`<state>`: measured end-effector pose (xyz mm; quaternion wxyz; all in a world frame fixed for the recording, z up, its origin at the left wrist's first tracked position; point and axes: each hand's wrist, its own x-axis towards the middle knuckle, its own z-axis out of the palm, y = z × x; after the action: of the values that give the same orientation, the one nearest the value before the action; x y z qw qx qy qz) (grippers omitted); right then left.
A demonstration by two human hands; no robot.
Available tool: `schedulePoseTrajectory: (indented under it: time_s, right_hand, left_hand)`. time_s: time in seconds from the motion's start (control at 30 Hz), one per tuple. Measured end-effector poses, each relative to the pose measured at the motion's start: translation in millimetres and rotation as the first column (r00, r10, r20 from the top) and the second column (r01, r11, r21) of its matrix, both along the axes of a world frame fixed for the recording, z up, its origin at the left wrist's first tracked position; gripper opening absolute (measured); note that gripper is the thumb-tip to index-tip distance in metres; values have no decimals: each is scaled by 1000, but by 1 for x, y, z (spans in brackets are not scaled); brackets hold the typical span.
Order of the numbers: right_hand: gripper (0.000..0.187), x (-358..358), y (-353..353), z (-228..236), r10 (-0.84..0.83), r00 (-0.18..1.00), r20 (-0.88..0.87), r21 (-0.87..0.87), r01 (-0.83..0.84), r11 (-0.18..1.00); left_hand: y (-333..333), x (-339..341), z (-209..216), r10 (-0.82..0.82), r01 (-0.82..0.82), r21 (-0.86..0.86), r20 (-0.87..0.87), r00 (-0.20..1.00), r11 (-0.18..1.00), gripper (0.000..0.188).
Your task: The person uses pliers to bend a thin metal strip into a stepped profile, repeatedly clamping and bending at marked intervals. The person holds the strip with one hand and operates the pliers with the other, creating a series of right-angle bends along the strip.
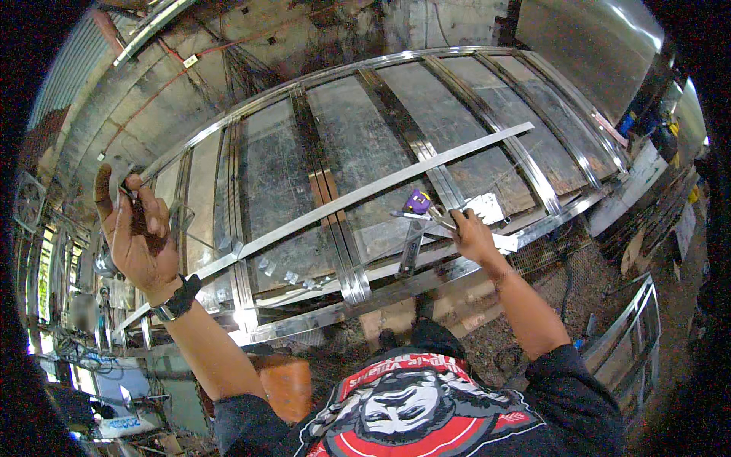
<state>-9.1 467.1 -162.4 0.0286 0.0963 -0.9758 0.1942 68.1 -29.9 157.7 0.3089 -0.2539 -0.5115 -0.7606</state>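
My left hand (pixel 145 236) is raised above the left end of a long metal frame (pixel 352 286), with a dark watch on its wrist. One finger stretches up while the others curl loosely apart; I make out nothing held in it. My right hand (pixel 475 238) is closed at the frame's near side, on what looks like a metal hand tool (pixel 440 219), partly hidden by the fingers. Just left of it lie a purple tape measure (pixel 417 201) and a metal square (pixel 411 247). A long pale metal bar (pixel 381 185) lies slantwise across the frame's paired crosspieces.
White paper (pixel 485 206) lies beyond my right hand. Small clear pieces (pixel 292 277) are scattered on the sheet beneath the frame. An orange seat-like object (pixel 285 387) stands near my left elbow. Another metal frame (pixel 636 327) leans at the right. A concrete wall (pixel 228 38) rises behind.
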Motion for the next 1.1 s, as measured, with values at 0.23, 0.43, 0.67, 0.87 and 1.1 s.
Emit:
schedulePoseTrajectory:
  time_s: [0.23, 0.43, 0.67, 0.87, 1.1]
  right_hand:
    - [66, -95, 42, -62, -49, 998, 34, 144, 44, 989]
    - [70, -168, 54, -74, 117, 993, 29, 128, -120, 985]
    - [62, -208, 27, -77, 276, 961, -1, 5, -276, 961]
    - [63, -227, -43, -59, 418, 907, -61, -74, -421, 904]
    - [66, -221, -110, -39, 568, 817, -104, -191, -577, 794]
  left_hand:
    - [51, -39, 3, 237, -155, -364, 194, 952, 918, 36]
    - [-1, -13, 27, 807, -811, -19, 110, 580, 585, 31]
    - [-39, 68, -5, 782, -707, -351, -395, -482, -614, 27]
    - [1, 75, -19, 801, -799, -64, -71, -594, -598, 28]
    - [-6, 173, 37, 950, -941, 224, -130, -285, -252, 25]
